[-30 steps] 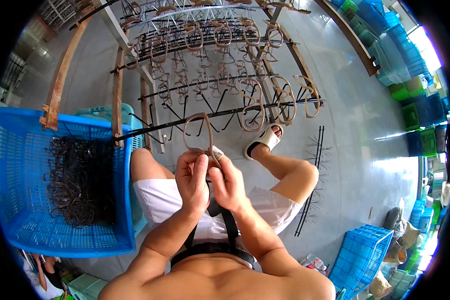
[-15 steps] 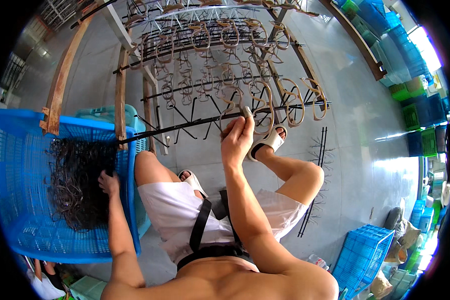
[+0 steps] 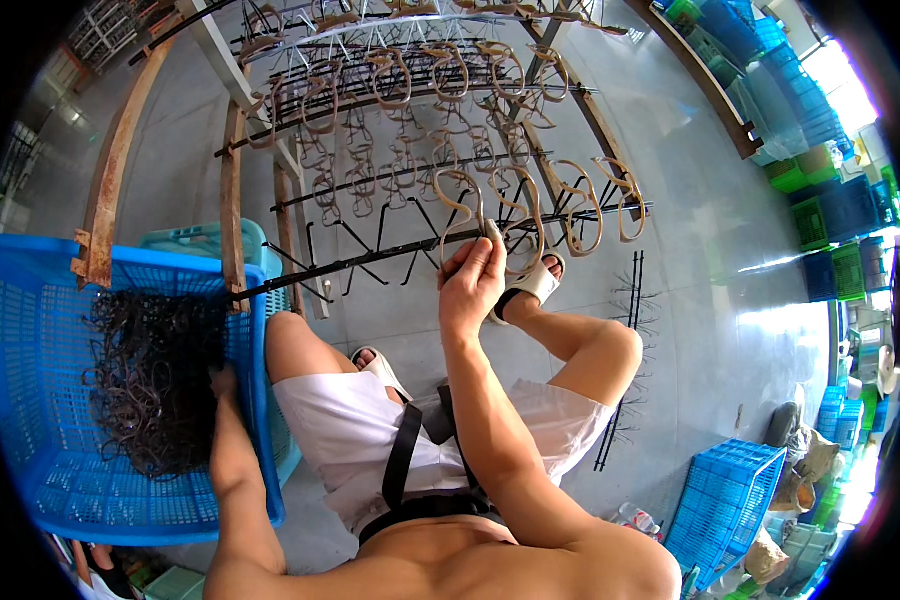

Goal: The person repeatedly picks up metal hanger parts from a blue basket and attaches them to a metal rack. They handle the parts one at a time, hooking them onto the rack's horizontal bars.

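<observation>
"Hands first: where is your right one?"

"Your right hand (image 3: pixel 473 282) is raised in front of you, thumb and fingers pinched narrow on a brown looped frame (image 3: pixel 478 192), where it meets a black rod (image 3: pixel 320 270)."

"And your left?"

"Your left hand (image 3: pixel 224 386) reaches into a blue basket (image 3: pixel 170 528) on your left, at the right edge of a dark tangled pile (image 3: pixel 150 380). Its fingers are hard to make out, so whether they are spread or hold a piece cannot be told."

"What surrounds the frame?"

"To its right, three more frames (image 3: pixel 599 228) hang along the same rod. To its left, thin black prongs (image 3: pixel 381 225) stick out. Beyond, rows of brown frames hang on a rack (image 3: pixel 232 200)."

"And lower down?"

"Your white shorts (image 3: pixel 345 420), and grey floor (image 3: pixel 730 330). A loose pronged bar (image 3: pixel 620 385) lies beyond your right knee, and a blue crate (image 3: pixel 725 510) stands farther right."
</observation>
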